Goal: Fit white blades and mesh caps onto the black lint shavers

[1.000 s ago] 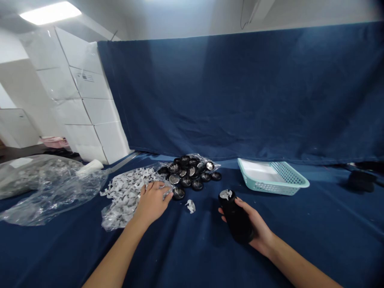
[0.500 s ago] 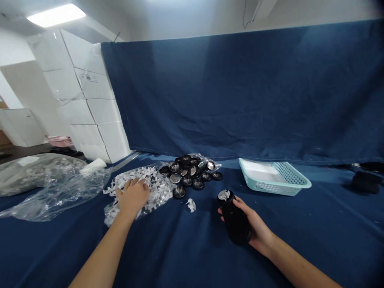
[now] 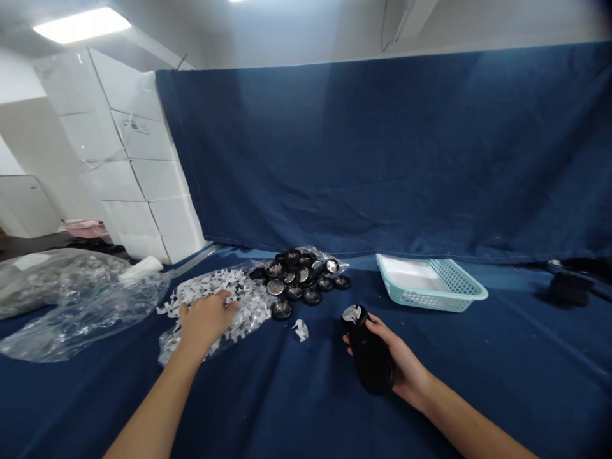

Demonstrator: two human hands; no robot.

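My left hand (image 3: pixel 206 322) rests on a pile of small white plastic pieces (image 3: pixel 248 309) spread on clear plastic. Its fingers are apart and bent down into the pile, and the fingertips are partly hidden. In my right hand (image 3: pixel 399 360) is a black cylindrical object (image 3: pixel 370 357), gripped around its side and tilted. A white plastic piece (image 3: pixel 352 313) sits on its upper end. Between the hands, a loose white piece (image 3: pixel 301 329) lies on the blue cloth (image 3: pixel 287 408). Behind it are several round black caps (image 3: pixel 294 291) with shiny insides, heaped together.
A light-green basket (image 3: pixel 433 299) with white sheet material inside stands at the right. Large clear bags (image 3: pixel 81 319) lie at the left, before stacked white boxes (image 3: pixel 153 172). A blue curtain (image 3: pixel 382 159) hangs behind the table. Something black (image 3: pixel 568 290) lies far right.
The view has shifted slightly. My left hand has moved a little within the white pieces and its fingers reach lower. My right hand keeps the black cylindrical object in much the same pose.
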